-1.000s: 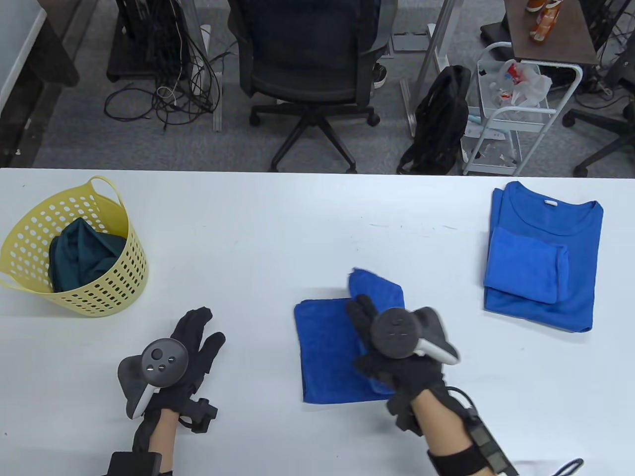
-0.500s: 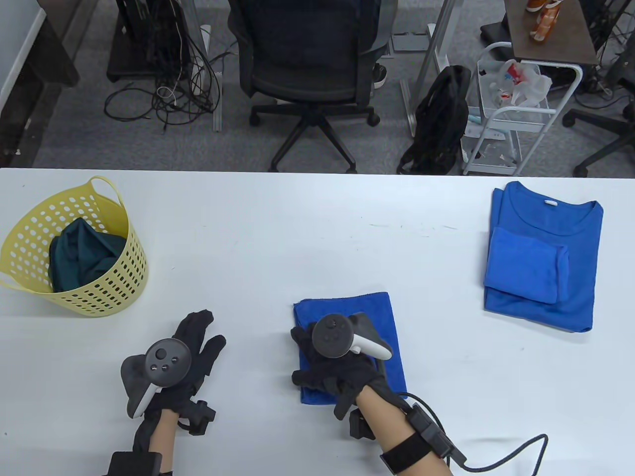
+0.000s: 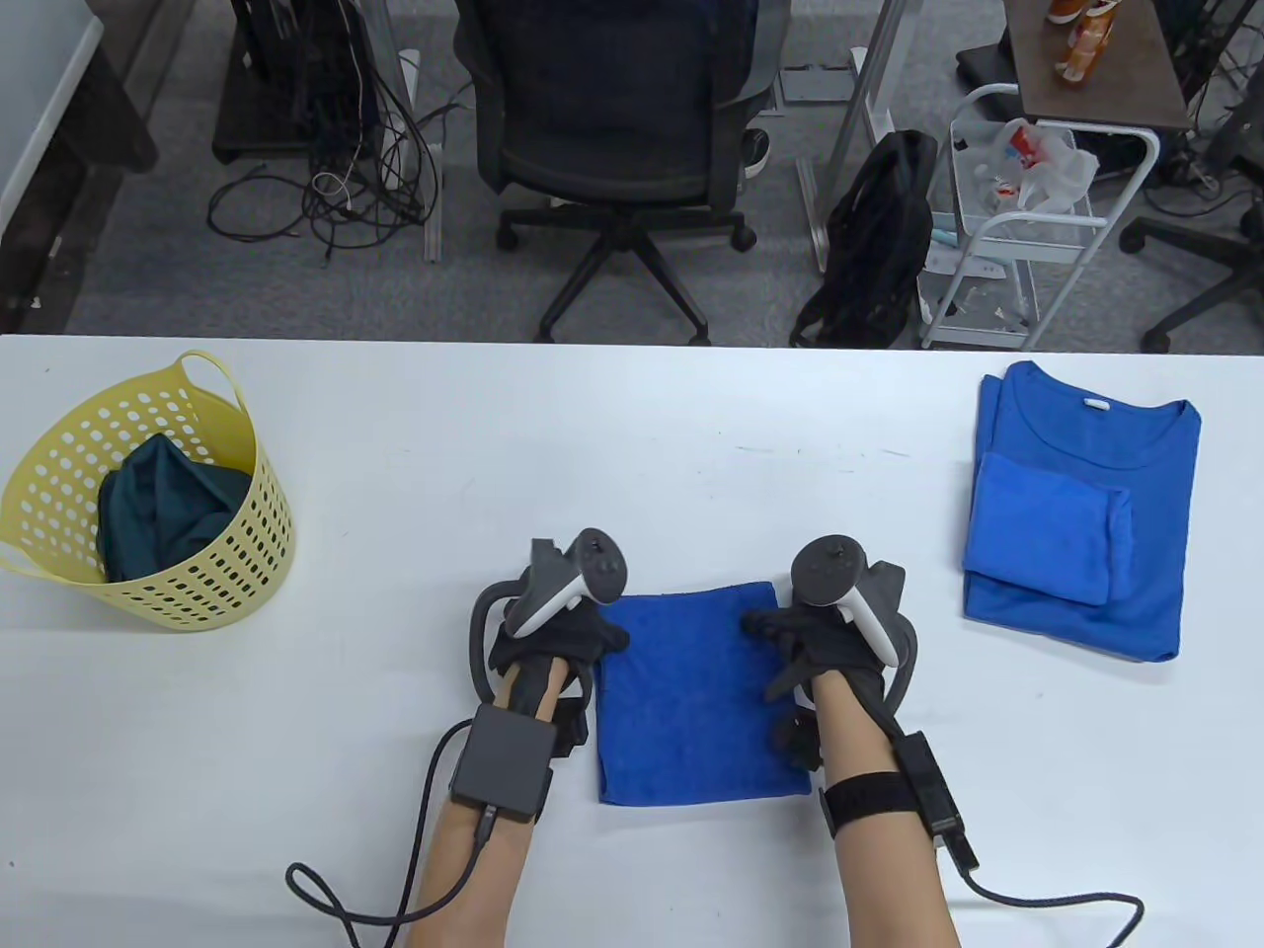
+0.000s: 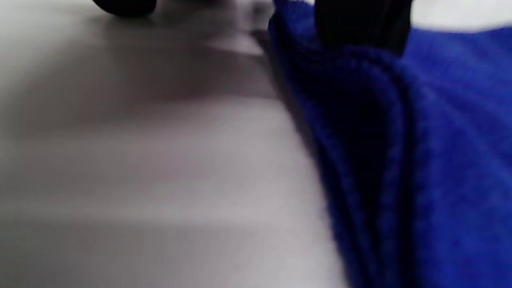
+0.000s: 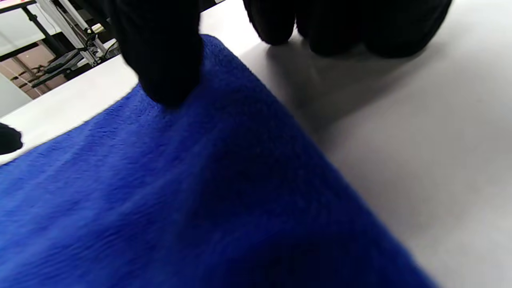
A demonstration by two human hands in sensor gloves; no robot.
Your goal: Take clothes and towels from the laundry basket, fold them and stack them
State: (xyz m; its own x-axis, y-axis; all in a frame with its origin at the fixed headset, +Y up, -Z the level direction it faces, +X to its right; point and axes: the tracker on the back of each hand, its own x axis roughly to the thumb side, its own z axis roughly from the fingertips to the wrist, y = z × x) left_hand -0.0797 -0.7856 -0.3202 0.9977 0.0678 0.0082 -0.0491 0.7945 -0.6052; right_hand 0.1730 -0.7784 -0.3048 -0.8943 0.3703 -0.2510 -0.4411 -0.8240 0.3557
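A folded blue towel (image 3: 691, 701) lies flat on the white table (image 3: 395, 474), near the front edge. My left hand (image 3: 583, 637) is at its far left corner, thumb on the cloth and fingers curled at the edge. My right hand (image 3: 790, 642) holds the far right corner the same way. In the right wrist view my thumb (image 5: 168, 60) presses on the towel (image 5: 160, 200) while the other fingers (image 5: 348, 24) curl just off its edge. The left wrist view shows a fingertip (image 4: 360, 24) on the towel's layered edge (image 4: 440, 160).
A yellow laundry basket (image 3: 59, 464) at the left holds a dark green garment (image 3: 163, 504). At the right lies a folded blue shirt (image 3: 1145, 444) with a folded blue towel (image 3: 1047, 538) on top. An office chair (image 3: 612, 118) stands beyond the table.
My right hand laid the towel's right part over to the left, then moved to its right far corner. My left hand came from the bare table to the left far corner.
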